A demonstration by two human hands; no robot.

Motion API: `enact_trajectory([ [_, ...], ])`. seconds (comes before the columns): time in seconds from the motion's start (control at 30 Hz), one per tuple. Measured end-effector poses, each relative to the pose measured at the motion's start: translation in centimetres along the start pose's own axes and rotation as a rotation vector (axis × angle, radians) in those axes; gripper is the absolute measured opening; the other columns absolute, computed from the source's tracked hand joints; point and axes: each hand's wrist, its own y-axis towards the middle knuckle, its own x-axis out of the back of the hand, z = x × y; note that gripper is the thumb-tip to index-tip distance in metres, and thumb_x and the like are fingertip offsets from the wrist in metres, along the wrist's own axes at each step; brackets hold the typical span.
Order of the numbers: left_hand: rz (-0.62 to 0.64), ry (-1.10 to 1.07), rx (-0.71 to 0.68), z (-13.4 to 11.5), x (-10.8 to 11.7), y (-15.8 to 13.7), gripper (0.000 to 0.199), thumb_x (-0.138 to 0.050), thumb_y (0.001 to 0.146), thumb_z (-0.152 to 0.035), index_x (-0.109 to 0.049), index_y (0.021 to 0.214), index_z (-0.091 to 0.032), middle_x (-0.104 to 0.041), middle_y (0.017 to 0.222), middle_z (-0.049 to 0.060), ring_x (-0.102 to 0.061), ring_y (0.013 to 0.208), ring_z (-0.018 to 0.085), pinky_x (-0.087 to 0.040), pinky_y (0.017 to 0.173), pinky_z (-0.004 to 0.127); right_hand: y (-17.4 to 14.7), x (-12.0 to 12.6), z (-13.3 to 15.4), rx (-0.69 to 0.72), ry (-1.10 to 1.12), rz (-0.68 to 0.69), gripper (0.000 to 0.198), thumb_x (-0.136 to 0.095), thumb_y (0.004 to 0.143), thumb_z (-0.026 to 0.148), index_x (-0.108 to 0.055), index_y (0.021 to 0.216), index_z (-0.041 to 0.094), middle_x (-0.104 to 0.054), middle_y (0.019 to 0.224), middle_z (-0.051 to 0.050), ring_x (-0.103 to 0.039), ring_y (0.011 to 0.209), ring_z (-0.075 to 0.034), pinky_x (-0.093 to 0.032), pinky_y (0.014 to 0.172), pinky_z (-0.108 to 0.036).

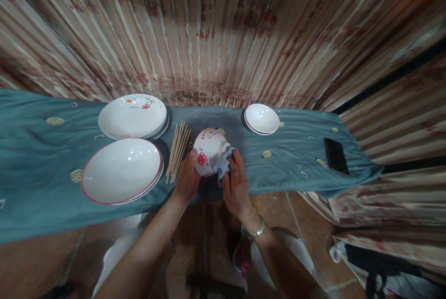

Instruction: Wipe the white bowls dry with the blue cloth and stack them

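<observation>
A white bowl (208, 143) with a red flower and red lettering is tilted on its side between my hands, over the front middle of the cloth. My left hand (188, 176) grips its left edge. In my right hand (237, 182) is a light blue cloth (221, 164), pressed against the bowl's right side near the foot. The bowl's inside faces away from me and is hidden. Just left of the bowl lies a loose bundle of wooden chopsticks (179, 150).
Stacked floral plates (134, 117) and red-rimmed large bowls (121, 171) stand left of the chopsticks. Small white bowls (262, 118) are stacked at the back right. A dark phone (336, 156) lies near the right end of the teal tablecloth (292, 159). Pleated curtains (223, 57) hang behind.
</observation>
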Motion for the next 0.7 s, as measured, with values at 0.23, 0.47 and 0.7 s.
enact_trajectory([
  [0.23,0.015,0.050,0.013,1.0,-0.1,-0.1,0.029,-0.040,0.093,-0.030,-0.064,0.094,-0.016,-0.071,0.105,0.016,-0.065,0.103,0.025,-0.049,0.097,0.042,-0.1,0.2,0.3,0.068,0.024,0.025,0.053,-0.035,0.099,0.022,-0.026,0.151,0.020,-0.024,0.160,-0.015,-0.022,0.149,-0.026,-0.033,0.117,-0.055],
  [0.47,0.050,-0.052,0.066,-0.7,-0.1,-0.2,0.037,-0.033,0.095,-0.033,-0.067,0.092,-0.016,-0.073,0.092,0.013,-0.066,0.094,0.025,-0.054,0.085,0.036,0.3,-0.4,-0.7,0.058,-0.027,0.043,0.059,-0.035,0.099,0.024,-0.015,0.155,0.023,-0.013,0.164,-0.011,-0.013,0.151,-0.027,-0.028,0.118,-0.058],
  [0.7,0.065,-0.067,0.049,-0.5,0.3,-0.2,0.033,-0.037,0.094,-0.034,-0.066,0.092,-0.019,-0.074,0.090,0.012,-0.066,0.095,0.025,-0.055,0.084,0.036,0.5,-0.6,-0.9,0.005,-0.042,0.006,0.055,-0.035,0.099,0.025,-0.025,0.152,0.018,-0.022,0.161,-0.014,-0.017,0.151,-0.027,-0.027,0.118,-0.058],
])
